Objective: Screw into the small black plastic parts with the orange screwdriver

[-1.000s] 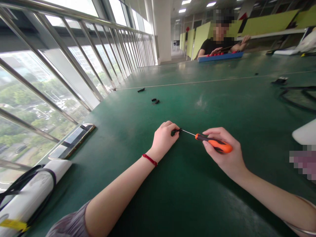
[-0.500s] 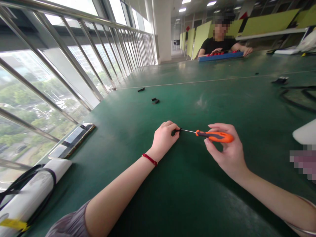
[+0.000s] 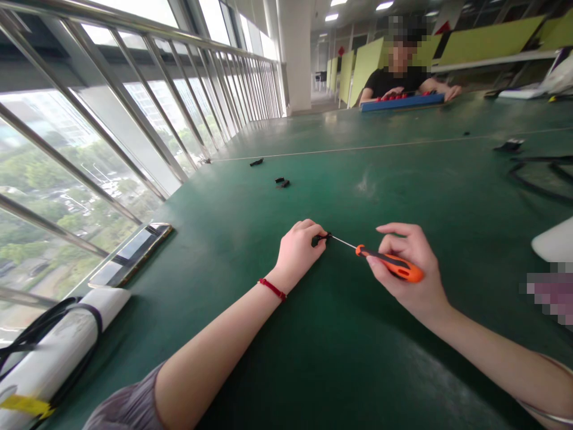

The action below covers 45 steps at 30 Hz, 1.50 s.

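My left hand (image 3: 301,243) rests on the green table and pinches a small black part (image 3: 319,239); the fingers hide much of it, and its kind is too small to make out. A screwdriver (image 3: 391,264) with an orange and dark grey handle lies in my right hand (image 3: 414,275). The thumb and curled fingers hold its handle, while the index finger stretches out above. Its thin metal shaft points left, and the tip meets the black part at my left fingertips.
Small black pieces (image 3: 282,183) lie farther up the table (image 3: 340,358), with another black piece (image 3: 256,162) behind them. At left are a phone-like slab (image 3: 132,255) and a white bar with black cable (image 3: 76,334). Across the table a person (image 3: 398,77) sits behind a blue tray (image 3: 403,103).
The screwdriver's handle has swung down toward me, so the tool now slopes more. My right fingers have shifted on the handle. My left hand keeps its place.
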Tool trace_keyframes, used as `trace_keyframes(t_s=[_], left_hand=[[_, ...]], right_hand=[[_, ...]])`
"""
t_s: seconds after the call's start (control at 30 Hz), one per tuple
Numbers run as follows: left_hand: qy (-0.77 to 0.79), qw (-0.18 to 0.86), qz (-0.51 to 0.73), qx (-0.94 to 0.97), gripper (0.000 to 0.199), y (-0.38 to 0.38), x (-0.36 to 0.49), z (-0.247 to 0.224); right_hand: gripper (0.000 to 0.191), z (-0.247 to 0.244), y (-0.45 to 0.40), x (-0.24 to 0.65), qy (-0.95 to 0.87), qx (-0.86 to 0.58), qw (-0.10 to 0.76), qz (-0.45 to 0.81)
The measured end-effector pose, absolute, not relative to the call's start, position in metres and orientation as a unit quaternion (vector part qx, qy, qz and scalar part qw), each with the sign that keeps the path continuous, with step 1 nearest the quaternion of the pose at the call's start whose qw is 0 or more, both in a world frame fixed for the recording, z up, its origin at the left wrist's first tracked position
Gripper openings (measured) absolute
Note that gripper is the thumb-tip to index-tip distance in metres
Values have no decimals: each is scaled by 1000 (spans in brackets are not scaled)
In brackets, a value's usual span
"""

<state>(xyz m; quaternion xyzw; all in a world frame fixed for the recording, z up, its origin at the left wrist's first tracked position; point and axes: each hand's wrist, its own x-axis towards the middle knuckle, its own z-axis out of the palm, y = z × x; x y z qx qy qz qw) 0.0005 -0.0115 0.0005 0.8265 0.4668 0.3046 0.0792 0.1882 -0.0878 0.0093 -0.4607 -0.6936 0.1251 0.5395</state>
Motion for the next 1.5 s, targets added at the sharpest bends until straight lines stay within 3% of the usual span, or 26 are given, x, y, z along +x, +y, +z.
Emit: trace_keyframes(t_s=[0.1, 0.27, 0.4, 0.5, 0.87, 1.5], left_hand=[[466, 80, 304, 827, 11, -12, 0, 0], [466, 78, 305, 827, 11, -11, 0, 0], [469, 78, 303, 826, 11, -11, 0, 0], [473, 76, 299, 825, 10, -12, 1, 1], [488, 97, 299, 815, 10, -9, -1, 1], [494, 112, 308, 805, 11, -8, -1, 1]], right_hand=[[17, 10, -89, 188, -714, -466, 510, 116], [37, 6, -87, 188, -689, -453, 554, 110], [16, 8, -88, 189, -717, -479, 492, 119], [5, 11, -90, 189, -702, -494, 503, 104], [7, 9, -88, 189, -669, -500, 511, 203], [9, 7, -88, 190, -677, -488, 509, 210]])
